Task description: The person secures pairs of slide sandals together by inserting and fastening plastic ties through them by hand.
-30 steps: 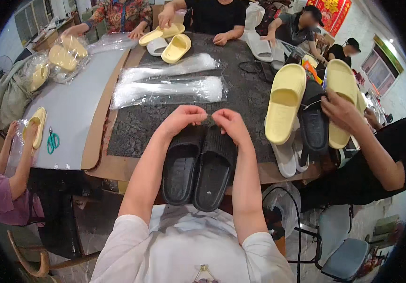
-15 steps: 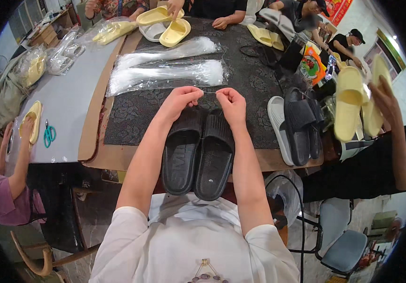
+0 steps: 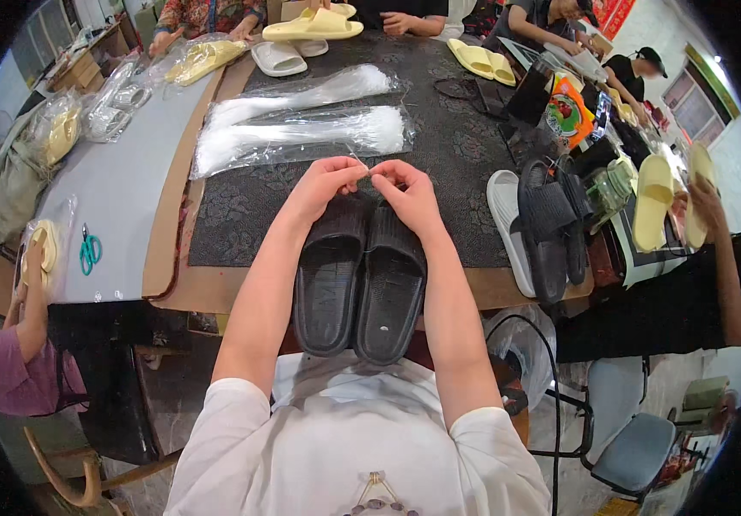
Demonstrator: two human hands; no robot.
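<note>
A pair of black slide slippers, the left slide (image 3: 325, 297) and the right slide (image 3: 390, 301), rests side by side at the table's near edge, straps toward the far side. Above the straps my left hand (image 3: 329, 182) pinches a thin whitish strand (image 3: 360, 162), its end poking up past the fingertips. My right hand (image 3: 408, 196) is closed in a pinch close beside it, fingertips nearly touching the left ones. What the right fingers hold is mostly hidden, apparently the same strand. Just beyond lie two clear bags of white strands, a nearer bag (image 3: 301, 140) and a farther bag (image 3: 310, 96).
Black and white slides (image 3: 547, 228) stand to the right. Teal-handled scissors (image 3: 89, 251) lie on the grey table (image 3: 125, 198) at left. Yellow slides (image 3: 312, 25) and bagged pairs sit at the back. Co-workers handle yellow slides at the left and right sides.
My hands have come together from a small gap with the strand stretched between them; the right hand moved left. Co-workers' yellow slides at back, left and right have shifted.
</note>
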